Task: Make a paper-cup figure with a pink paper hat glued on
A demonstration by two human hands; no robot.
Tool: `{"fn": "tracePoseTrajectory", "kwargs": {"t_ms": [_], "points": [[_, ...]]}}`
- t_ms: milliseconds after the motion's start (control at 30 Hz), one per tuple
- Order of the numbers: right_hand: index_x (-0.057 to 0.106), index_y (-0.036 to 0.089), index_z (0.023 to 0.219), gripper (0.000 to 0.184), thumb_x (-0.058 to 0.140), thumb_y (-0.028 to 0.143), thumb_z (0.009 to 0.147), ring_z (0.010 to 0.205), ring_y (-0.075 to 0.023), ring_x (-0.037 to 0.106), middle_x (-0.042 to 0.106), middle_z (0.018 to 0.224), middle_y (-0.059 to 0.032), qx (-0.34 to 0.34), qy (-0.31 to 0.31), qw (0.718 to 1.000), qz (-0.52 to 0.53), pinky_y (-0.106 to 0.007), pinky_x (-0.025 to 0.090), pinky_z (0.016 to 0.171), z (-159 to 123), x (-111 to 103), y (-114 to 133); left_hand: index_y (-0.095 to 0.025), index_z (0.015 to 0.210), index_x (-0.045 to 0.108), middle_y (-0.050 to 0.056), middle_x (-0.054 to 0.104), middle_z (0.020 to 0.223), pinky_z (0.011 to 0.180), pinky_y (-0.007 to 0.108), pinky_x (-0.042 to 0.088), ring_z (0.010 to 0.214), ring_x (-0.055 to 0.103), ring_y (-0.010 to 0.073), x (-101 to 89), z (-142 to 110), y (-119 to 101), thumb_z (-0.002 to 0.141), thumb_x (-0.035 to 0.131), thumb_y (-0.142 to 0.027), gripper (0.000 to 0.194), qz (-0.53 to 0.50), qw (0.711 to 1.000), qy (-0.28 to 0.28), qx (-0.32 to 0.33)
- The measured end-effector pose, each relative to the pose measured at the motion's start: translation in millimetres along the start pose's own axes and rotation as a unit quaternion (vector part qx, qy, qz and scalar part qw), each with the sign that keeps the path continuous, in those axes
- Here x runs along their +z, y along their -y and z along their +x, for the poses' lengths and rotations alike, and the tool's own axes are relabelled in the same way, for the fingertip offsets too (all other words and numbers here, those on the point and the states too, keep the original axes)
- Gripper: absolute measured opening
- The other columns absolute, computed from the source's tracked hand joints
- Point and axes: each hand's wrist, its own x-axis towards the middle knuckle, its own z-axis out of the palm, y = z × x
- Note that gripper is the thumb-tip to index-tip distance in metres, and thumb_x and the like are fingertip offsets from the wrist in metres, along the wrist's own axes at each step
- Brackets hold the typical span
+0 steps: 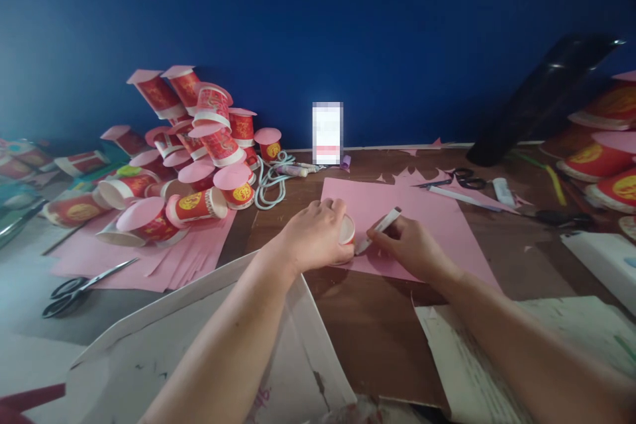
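My left hand (320,233) is closed round a red and white paper cup (347,230) that stands on a sheet of pink paper (427,232). Most of the cup is hidden behind the fingers. In my right hand (410,245) is a white pen (385,220), tilted, with its lower end at the paper close beside the cup's base. The sheet lies flat on the brown table.
At the left, many red cups with pink paper discs (144,217) are heaped over pink sheets. Scissors (82,285) lie in front of them. A white tray (199,338) sits under my left forearm. More scissors (464,179), a black cylinder (536,99) and cups (609,159) are at right.
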Motion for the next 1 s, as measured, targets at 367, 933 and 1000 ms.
{"fn": "tracePoseTrajectory", "kwargs": {"t_ms": [367,933,1000], "points": [[0.063,0.016,0.070,0.037,0.056,0.051,0.077,0.056,-0.0138,0.052,0.059,0.059,-0.0003,0.017,-0.047,0.998,-0.023,-0.025,0.034,0.051,18.0,-2.4,-7.3,-0.016,0.103,0.047,0.014,0.060,0.106,0.083,0.040,0.047,0.100,0.059,0.0303,-1.1,0.9,-1.9,0.076,0.052,-0.041,0.037,0.014,1.000,0.003,0.001],[0.062,0.016,0.066,0.022,0.056,0.034,0.075,0.052,-0.0126,0.056,0.063,0.056,-0.0019,0.047,-0.002,0.998,0.029,-0.022,0.039,0.050,49.6,10.3,13.1,-0.015,0.105,0.048,0.014,0.060,0.107,0.080,0.040,0.048,0.097,0.060,0.0304,4.2,1.1,2.4,0.077,0.053,-0.042,0.039,0.001,1.000,-0.014,0.012],[0.062,0.016,0.065,0.020,0.056,0.032,0.074,0.053,-0.0124,0.057,0.063,0.057,-0.0020,0.046,0.006,0.998,0.039,-0.021,0.040,0.050,53.1,14.2,17.1,-0.015,0.107,0.048,0.014,0.060,0.107,0.082,0.040,0.048,0.099,0.059,0.0304,3.7,1.1,1.8,0.077,0.053,-0.041,0.040,0.000,1.000,-0.014,0.013]]}}
